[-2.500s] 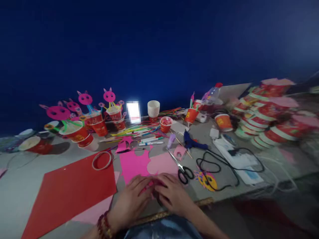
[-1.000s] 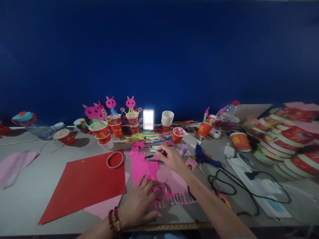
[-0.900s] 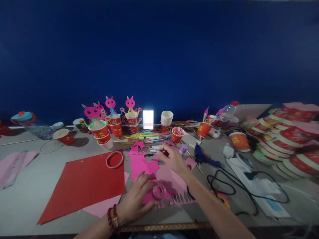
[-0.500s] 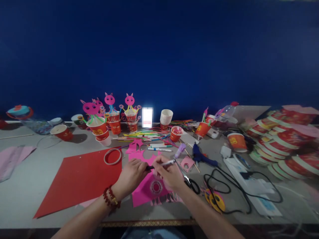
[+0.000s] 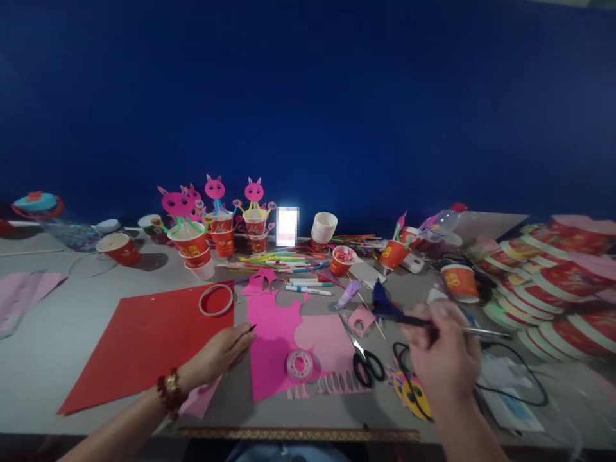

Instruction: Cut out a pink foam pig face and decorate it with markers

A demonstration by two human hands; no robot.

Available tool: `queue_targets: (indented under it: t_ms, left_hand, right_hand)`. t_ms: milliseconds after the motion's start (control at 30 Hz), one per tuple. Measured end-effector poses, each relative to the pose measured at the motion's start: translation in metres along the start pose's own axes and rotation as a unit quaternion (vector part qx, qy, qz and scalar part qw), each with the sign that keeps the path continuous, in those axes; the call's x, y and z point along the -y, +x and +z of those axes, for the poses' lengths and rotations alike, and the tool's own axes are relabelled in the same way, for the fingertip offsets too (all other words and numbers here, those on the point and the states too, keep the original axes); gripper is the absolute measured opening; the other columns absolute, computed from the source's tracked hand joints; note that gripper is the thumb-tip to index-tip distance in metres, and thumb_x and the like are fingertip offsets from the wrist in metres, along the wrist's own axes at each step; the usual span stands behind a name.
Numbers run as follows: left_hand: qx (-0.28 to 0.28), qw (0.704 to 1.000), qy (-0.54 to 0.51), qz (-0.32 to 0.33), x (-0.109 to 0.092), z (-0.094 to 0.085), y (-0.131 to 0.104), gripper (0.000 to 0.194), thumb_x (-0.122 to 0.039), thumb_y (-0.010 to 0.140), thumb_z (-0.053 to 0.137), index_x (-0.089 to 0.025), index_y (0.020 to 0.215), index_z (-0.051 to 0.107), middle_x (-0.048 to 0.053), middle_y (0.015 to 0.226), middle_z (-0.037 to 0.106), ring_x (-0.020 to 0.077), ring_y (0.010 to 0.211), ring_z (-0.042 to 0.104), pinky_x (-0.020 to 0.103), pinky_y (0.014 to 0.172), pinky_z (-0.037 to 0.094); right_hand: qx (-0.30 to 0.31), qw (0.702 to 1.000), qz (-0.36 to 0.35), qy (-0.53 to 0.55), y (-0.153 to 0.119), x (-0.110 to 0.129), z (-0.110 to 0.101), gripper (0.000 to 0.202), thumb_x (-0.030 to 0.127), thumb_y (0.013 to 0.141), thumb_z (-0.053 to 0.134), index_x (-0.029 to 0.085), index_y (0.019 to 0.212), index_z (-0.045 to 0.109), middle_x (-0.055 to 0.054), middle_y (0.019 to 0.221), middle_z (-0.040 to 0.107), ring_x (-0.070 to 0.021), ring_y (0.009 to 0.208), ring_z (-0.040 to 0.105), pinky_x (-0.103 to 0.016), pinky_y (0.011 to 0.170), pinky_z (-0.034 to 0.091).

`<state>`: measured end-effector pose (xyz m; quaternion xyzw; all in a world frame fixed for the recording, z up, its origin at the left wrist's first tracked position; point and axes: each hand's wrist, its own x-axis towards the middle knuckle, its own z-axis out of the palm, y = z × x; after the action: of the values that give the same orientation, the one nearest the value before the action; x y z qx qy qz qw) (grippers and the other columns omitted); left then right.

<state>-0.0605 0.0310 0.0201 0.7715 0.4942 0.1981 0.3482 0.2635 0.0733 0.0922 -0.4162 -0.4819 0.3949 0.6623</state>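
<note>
My right hand (image 5: 445,353), blurred, is raised at the right with its fingers closed round a slim pen (image 5: 488,333). Its silvery end sticks out to the right; a dark stretch on the left overlaps the blue glue gun (image 5: 382,300). My left hand (image 5: 226,350) rests low beside the red sheet (image 5: 149,353), fingers closed, with a small black tip that looks like a pen cap poking out. Between my hands lie bright pink cut paper (image 5: 272,340), paler pink paper (image 5: 325,340), a tape roll (image 5: 299,364) and black-handled scissors (image 5: 368,367).
Red paper cups with pink animal faces (image 5: 176,204) stand at the back left. Behind the markers (image 5: 308,290) lie colourful pipe cleaners (image 5: 274,262). Stacked red cups (image 5: 558,276) lean at the right, beyond black cords (image 5: 539,385). A ring (image 5: 216,300) lies on the red sheet.
My hands have parted: the right has swung right with the pen, and the left has drawn back left with the small black piece. The tape roll and scissors are now uncovered.
</note>
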Motion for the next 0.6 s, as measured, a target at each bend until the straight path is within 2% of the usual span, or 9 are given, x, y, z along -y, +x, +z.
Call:
queue_targets:
  t_ms: [33, 67, 133, 200, 300, 367, 500, 600]
  left_hand:
    - [-0.035, 0.995, 0.090, 0.013, 0.003, 0.000, 0.003, 0.038, -0.036, 0.104, 0.028, -0.019, 0.078, 0.050, -0.002, 0.066, 0.053, 0.0130, 0.058, 0.051, 0.024, 0.058, 0.042]
    - [-0.064, 0.978, 0.194, 0.034, 0.006, 0.001, 0.008, 0.030, -0.033, 0.102, 0.036, -0.018, 0.082, 0.054, 0.001, 0.074, 0.059, 0.0157, 0.068, 0.056, 0.027, 0.068, 0.045]
    - [-0.092, 0.965, 0.242, 0.032, 0.008, 0.003, 0.020, 0.017, -0.024, 0.097, 0.046, -0.017, 0.092, 0.060, 0.007, 0.088, 0.063, 0.0220, 0.087, 0.059, 0.038, 0.085, 0.045]
    - [-0.111, 0.958, 0.265, 0.019, 0.007, 0.006, 0.028, 0.017, -0.018, 0.092, 0.050, -0.016, 0.104, 0.062, 0.013, 0.101, 0.063, 0.0280, 0.101, 0.056, 0.047, 0.093, 0.042]
    - [-0.136, 0.947, 0.290, 0.026, -0.002, 0.015, 0.026, 0.034, -0.018, 0.090, 0.053, -0.015, 0.124, 0.056, 0.017, 0.128, 0.056, 0.0334, 0.120, 0.047, 0.055, 0.101, 0.036]
    - [-0.150, 0.941, 0.296, 0.069, -0.015, 0.026, 0.017, 0.039, -0.018, 0.092, 0.050, -0.018, 0.131, 0.052, 0.014, 0.137, 0.052, 0.0312, 0.125, 0.043, 0.053, 0.105, 0.035]
    - [-0.100, 0.943, 0.256, 0.188, -0.041, 0.054, -0.003, 0.036, -0.019, 0.091, 0.050, -0.023, 0.127, 0.055, 0.007, 0.130, 0.060, 0.0252, 0.119, 0.049, 0.047, 0.107, 0.037]
    - [-0.079, 0.942, 0.250, 0.210, -0.046, 0.071, -0.008, 0.035, -0.020, 0.092, 0.051, -0.020, 0.127, 0.055, 0.006, 0.127, 0.062, 0.0225, 0.114, 0.053, 0.043, 0.108, 0.038]
  right_hand:
    - [0.020, 0.999, 0.028, -0.019, -0.001, -0.005, -0.004, 0.034, 0.042, 0.087, 0.063, 0.024, 0.062, 0.048, 0.008, 0.046, 0.039, -0.0085, 0.037, 0.034, -0.020, 0.036, 0.026]
    - [0.086, 0.992, 0.080, -0.045, -0.005, -0.012, -0.005, 0.032, 0.043, 0.086, 0.064, 0.023, 0.065, 0.053, 0.006, 0.047, 0.045, -0.0086, 0.037, 0.038, -0.020, 0.035, 0.027]
    - [0.195, 0.964, 0.161, -0.077, -0.017, -0.032, 0.001, 0.032, 0.049, 0.087, 0.062, 0.021, 0.072, 0.057, 0.005, 0.048, 0.052, -0.0091, 0.037, 0.042, -0.019, 0.035, 0.029]
    - [0.243, 0.947, 0.193, -0.087, -0.028, -0.049, 0.009, 0.032, 0.051, 0.089, 0.058, 0.020, 0.085, 0.060, 0.003, 0.054, 0.059, -0.0106, 0.040, 0.049, -0.020, 0.038, 0.036]
    - [0.269, 0.941, 0.184, -0.089, -0.032, -0.062, 0.014, 0.032, 0.050, 0.090, 0.055, 0.020, 0.088, 0.062, 0.000, 0.064, 0.064, -0.0110, 0.044, 0.052, -0.022, 0.043, 0.042]
    - [0.289, 0.937, 0.165, -0.110, -0.030, -0.065, 0.013, 0.027, 0.044, 0.090, 0.057, 0.019, 0.084, 0.063, 0.001, 0.066, 0.063, -0.0114, 0.049, 0.053, -0.023, 0.048, 0.045]
    - [0.320, 0.925, 0.131, -0.157, -0.027, -0.072, 0.013, 0.012, 0.027, 0.085, 0.058, 0.020, 0.089, 0.066, 0.000, 0.074, 0.065, -0.0127, 0.057, 0.055, -0.024, 0.056, 0.045]
    - [0.324, 0.924, 0.103, -0.176, -0.028, -0.081, 0.019, 0.012, 0.018, 0.081, 0.054, 0.020, 0.082, 0.066, 0.000, 0.074, 0.064, -0.0141, 0.062, 0.056, -0.025, 0.058, 0.045]
